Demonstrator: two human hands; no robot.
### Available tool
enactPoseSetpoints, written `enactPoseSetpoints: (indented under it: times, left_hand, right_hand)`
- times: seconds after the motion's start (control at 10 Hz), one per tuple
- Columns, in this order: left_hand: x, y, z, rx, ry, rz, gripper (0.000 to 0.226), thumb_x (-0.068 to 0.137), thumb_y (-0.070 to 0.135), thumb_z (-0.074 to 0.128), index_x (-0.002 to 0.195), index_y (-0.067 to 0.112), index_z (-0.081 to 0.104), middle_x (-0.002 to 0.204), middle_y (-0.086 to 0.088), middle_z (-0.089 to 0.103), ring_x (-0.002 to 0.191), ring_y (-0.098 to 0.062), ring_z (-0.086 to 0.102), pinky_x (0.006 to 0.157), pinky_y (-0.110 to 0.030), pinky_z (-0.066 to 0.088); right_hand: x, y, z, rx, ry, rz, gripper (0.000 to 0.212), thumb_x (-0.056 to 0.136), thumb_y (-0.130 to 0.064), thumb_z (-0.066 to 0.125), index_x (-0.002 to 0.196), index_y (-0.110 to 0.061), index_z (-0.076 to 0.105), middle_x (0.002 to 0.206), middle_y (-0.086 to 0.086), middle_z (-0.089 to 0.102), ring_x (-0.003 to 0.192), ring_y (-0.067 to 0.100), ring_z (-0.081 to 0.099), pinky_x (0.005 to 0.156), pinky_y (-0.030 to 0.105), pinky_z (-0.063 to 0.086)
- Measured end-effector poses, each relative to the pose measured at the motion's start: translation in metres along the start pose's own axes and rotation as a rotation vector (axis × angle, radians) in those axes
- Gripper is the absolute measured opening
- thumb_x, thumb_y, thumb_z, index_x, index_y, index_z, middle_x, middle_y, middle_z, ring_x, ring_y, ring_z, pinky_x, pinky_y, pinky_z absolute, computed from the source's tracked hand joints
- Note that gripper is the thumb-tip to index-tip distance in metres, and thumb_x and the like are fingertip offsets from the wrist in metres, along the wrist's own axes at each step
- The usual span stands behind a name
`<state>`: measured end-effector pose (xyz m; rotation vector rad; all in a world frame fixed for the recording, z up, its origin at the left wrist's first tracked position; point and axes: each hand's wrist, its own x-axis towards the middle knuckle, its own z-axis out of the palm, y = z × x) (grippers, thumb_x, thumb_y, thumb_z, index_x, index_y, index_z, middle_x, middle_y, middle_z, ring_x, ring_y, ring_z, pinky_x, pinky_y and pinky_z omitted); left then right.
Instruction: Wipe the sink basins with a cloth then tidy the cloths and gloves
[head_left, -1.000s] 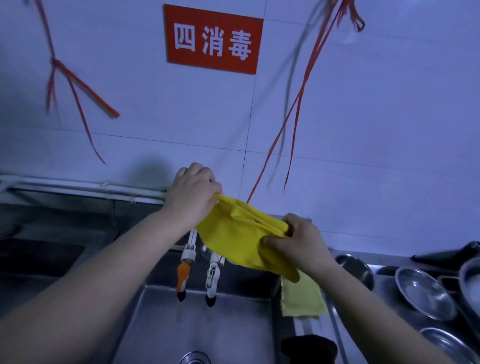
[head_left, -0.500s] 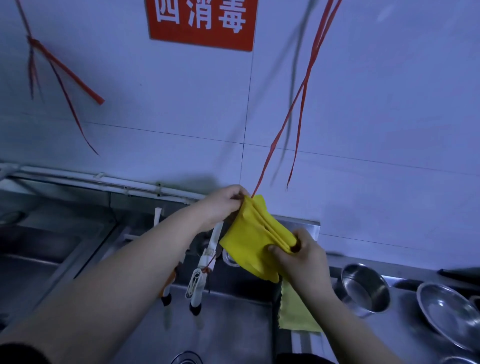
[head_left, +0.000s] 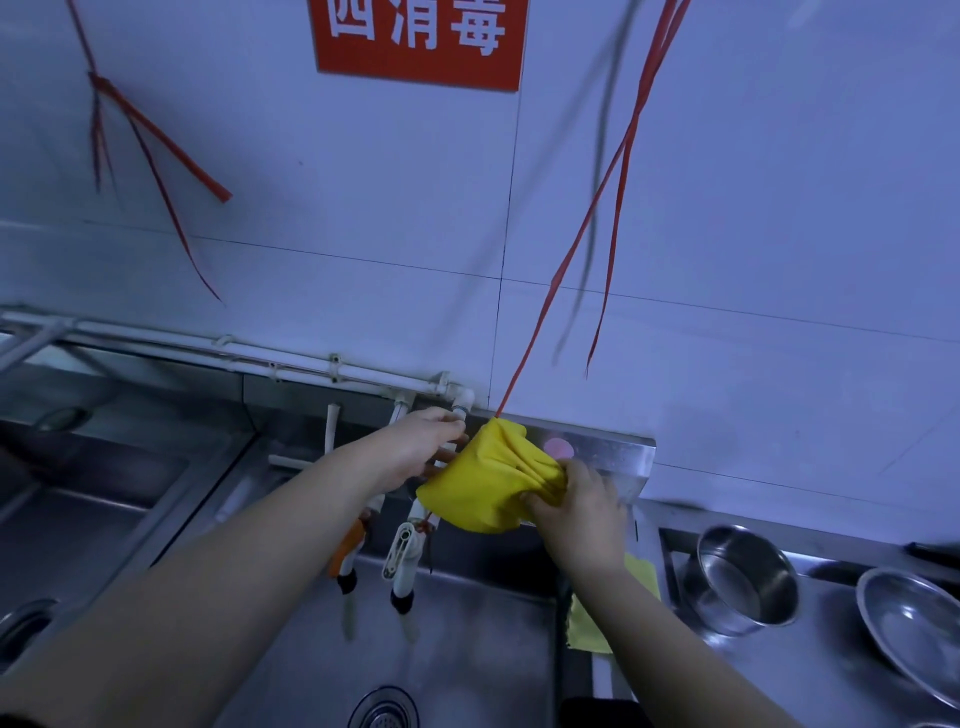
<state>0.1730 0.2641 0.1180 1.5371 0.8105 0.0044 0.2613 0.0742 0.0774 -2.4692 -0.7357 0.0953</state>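
Observation:
A bunched yellow cloth (head_left: 483, 483) hangs in the air above the back rim of the steel sink basin (head_left: 467, 649), just in front of the splashback. My left hand (head_left: 415, 447) holds its left edge, thumb on top and fingers tucked beneath. My right hand (head_left: 576, 509) grips the gathered folds at its right end. A second, paler yellow cloth (head_left: 589, 631) is draped over the divider to the right of the basin, partly hidden by my right forearm. A dark item (head_left: 602, 712) lies at the bottom edge; what it is cannot be told.
Two taps (head_left: 402, 551) hang over the basin, one with an orange handle (head_left: 345, 545). Red strings (head_left: 566, 260) dangle down the tiled wall to the cloth's top. A steel pot (head_left: 743, 577) and a steel bowl (head_left: 914, 623) stand on the right counter. Another basin (head_left: 78, 519) lies to the left.
Both hands have carried the yellow cloth down and back toward the splashback, bunching it tighter. The view has dropped, so more of the basin and its drain shows.

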Motion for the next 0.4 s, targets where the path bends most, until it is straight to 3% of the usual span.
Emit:
enactPoseSetpoints:
  times: [0.2,0.3,0.4]
  left_hand:
    - [-0.017,-0.014,-0.005,0.038,0.017,0.048,0.015,0.096,0.03,0.048,0.105,0.026,0.06,0.107,0.007,0.064,0.096,-0.016,0.062,0.083,-0.033,0.05]
    - [-0.032,-0.024,-0.013,0.027,0.063,0.087,0.01,0.093,0.022,0.052,0.098,0.022,0.061,0.101,-0.002,0.067,0.085,-0.018,0.062,0.071,-0.029,0.052]
    - [-0.052,-0.034,-0.026,0.075,0.128,0.127,0.01,0.092,0.016,0.052,0.092,0.022,0.06,0.103,-0.008,0.066,0.085,-0.016,0.066,0.076,-0.032,0.055]
  right_hand:
    - [-0.004,-0.002,0.007,0.094,0.074,-0.062,0.061,0.075,-0.027,0.066,0.132,-0.024,0.045,0.129,0.002,0.05,0.118,0.025,0.042,0.095,0.04,0.035]
    - [-0.015,-0.005,0.009,0.065,0.159,-0.104,0.065,0.072,-0.016,0.067,0.133,-0.014,0.046,0.134,0.007,0.047,0.122,0.031,0.041,0.098,0.043,0.036]
    - [-0.034,-0.016,0.007,0.05,0.136,-0.143,0.057,0.075,-0.017,0.068,0.129,-0.009,0.049,0.128,0.012,0.051,0.115,0.034,0.044,0.092,0.042,0.036]
